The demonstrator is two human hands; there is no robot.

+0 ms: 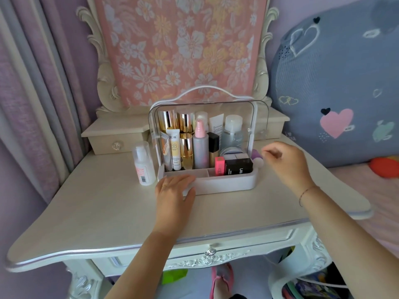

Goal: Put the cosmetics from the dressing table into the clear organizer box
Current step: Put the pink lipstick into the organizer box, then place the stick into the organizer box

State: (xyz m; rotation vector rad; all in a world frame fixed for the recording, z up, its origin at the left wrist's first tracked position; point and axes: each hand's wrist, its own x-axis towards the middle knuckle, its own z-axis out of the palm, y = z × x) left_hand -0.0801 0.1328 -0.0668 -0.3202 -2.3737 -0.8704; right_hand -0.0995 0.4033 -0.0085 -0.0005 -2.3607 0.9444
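Head view: crowded box (228,184), bottle (143,167) outside.
Left hand (174,190) flat on box, right hand (287,160) slack, empty; squeezed-in bottle may topple tubes (174,152).

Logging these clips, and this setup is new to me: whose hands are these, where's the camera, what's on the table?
No machine here: a person wears a camera on the head, looking down at their own hands. On the white dressing table stands a clear organizer box, already holding many cosmetics. A white spray bottle stands outside, to its left. The left hand rests flat on the box's front corner; the right hand hovers by its right end, fingers loosely curled, apparently holding nothing.
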